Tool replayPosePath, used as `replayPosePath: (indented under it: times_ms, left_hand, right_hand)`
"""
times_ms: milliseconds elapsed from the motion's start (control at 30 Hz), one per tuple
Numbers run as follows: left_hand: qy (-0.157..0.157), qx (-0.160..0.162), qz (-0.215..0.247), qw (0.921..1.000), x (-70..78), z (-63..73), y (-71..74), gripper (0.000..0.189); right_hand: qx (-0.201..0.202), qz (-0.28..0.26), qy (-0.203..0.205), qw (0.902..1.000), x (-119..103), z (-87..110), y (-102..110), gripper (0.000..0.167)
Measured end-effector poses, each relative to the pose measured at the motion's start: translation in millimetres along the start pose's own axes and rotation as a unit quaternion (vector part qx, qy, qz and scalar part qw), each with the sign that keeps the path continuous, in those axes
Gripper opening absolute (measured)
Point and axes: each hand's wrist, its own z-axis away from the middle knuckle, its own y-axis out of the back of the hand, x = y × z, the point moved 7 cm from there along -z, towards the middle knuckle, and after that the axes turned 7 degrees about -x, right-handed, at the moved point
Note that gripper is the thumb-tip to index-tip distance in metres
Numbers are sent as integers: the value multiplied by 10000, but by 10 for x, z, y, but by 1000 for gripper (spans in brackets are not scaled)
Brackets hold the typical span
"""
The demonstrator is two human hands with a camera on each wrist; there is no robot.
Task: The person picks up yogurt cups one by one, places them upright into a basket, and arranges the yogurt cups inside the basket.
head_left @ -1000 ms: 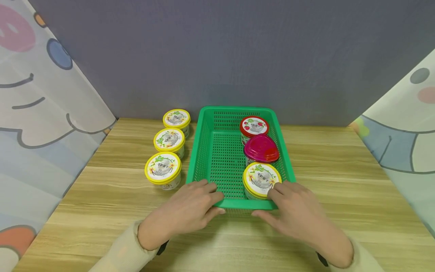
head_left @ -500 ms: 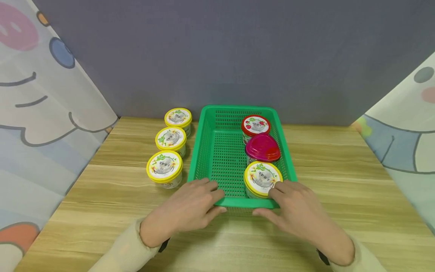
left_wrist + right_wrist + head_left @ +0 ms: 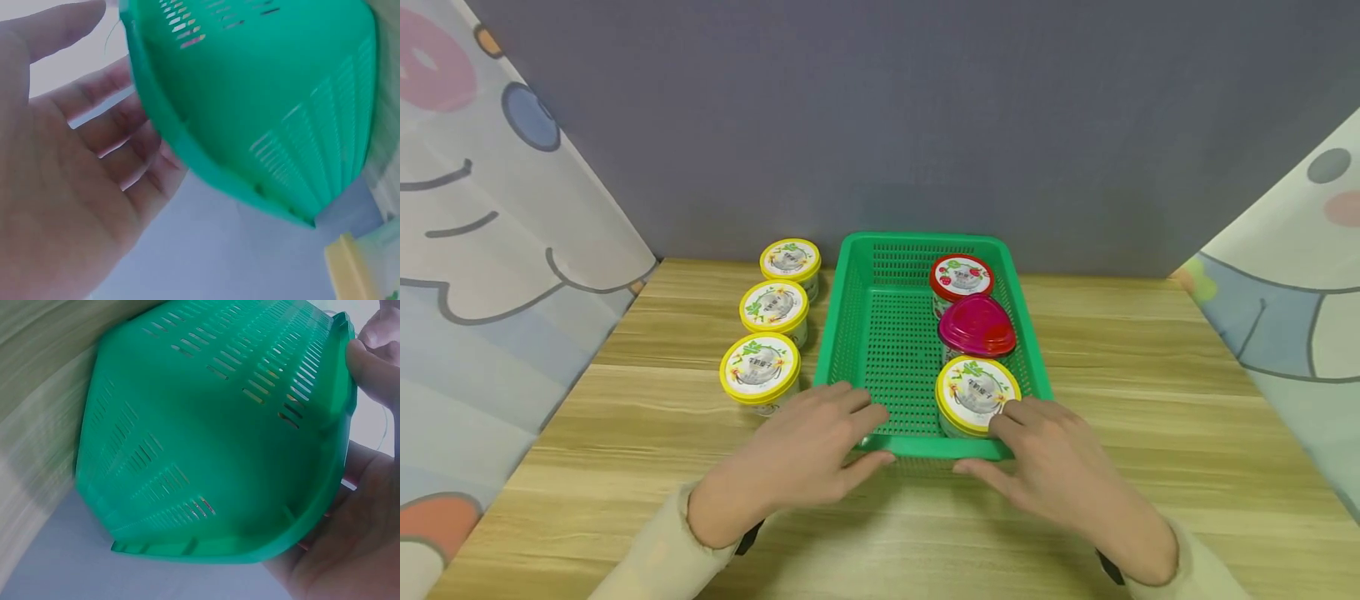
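Note:
A green plastic basket (image 3: 917, 447) stands on the wooden table, its near rim between my hands. My left hand (image 3: 816, 442) is at the near left corner, fingers over the rim; in the left wrist view the thumb (image 3: 59, 28) is apart from the basket. With fingers over the rim and thumb in front, my right hand (image 3: 1052, 450) grips the near right corner. Inside, along the right side, stand a tub with a yellow lid (image 3: 976, 393), one under a rounded-triangular magenta lid (image 3: 976, 323), and one with a red lid (image 3: 961, 276).
Left of the basket, three yellow-lidded tubs form a row: a near one (image 3: 760, 367), a middle one (image 3: 773, 306) and a far one (image 3: 790, 260). A grey partition (image 3: 880, 125) rises behind the table, with cartoon-printed cloth (image 3: 512, 250) at both sides.
My left hand has loosened from the rim and shifted slightly left and up. The right hand keeps its grip. Basket and tubs stay in place.

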Motion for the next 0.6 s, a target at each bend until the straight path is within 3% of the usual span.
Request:
replayPosePath:
  times_ms: [200,433,600]
  left_hand:
    - [-120,454,35,9989,-41,29,137,36]
    - [450,558,273,9971,-181,76,204,73]
    - [747,577,350,9949,-262,100,211,84]
  right_hand:
    - [-44,-11,-48,10000,18,4,-7,60]
    - [-171,-27,-66,9998,27,-7,-23,55]
    - [-228,-33,-91,9997,31,-14,-29,54]
